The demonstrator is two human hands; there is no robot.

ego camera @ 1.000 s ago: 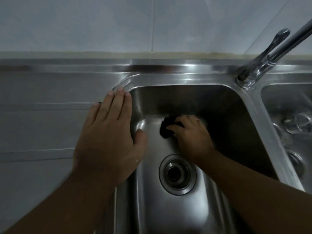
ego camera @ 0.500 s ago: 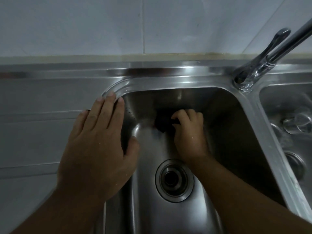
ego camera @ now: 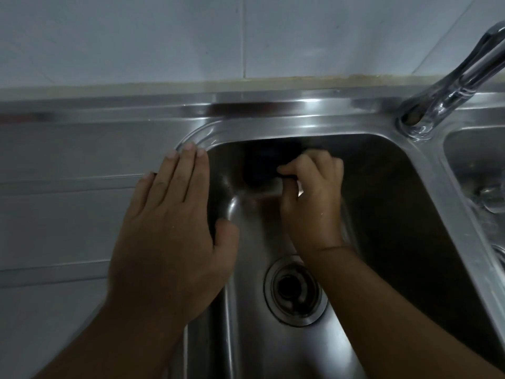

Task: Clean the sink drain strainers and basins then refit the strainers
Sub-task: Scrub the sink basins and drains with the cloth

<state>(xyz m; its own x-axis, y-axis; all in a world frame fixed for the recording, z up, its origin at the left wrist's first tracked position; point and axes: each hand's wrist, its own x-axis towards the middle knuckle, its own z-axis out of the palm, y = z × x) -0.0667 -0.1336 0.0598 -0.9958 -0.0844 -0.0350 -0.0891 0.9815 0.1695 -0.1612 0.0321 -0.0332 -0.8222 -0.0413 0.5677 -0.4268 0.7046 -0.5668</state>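
We see a pale tiled wall (ego camera: 136, 36) behind a stainless sink unit, with its ribbed drainboard (ego camera: 62, 214) on the left. The lighting is dim. The left basin (ego camera: 396, 214) fills the middle, and its near end is cut off by the bottom edge. Only a sliver of the right basin (ego camera: 475, 165) shows at the frame edge. Something shiny lies in it, too blurred to name, and we cannot tell whether it is a strainer. The faucet (ego camera: 451, 86) rises from the divider, with its spout cut off at the top right. The left hand (ego camera: 169, 228) lies flat on the basin's left rim, fingers straight and together, holding nothing, with the thumb hanging over the edge. The right hand (ego camera: 314, 198) is down in the basin, its fingers curled round a dark scrub pad (ego camera: 259, 170) pressed against the back wall. The pad blends into shadow and its outline is hard to make out. The drain (ego camera: 295, 289) sits on the basin floor just near of that wrist, a dark hole inside a metal ring. Compared with a second ago, the right hand and pad have gone from the basin floor up onto the back wall. The left hand has stayed planted on the rim.
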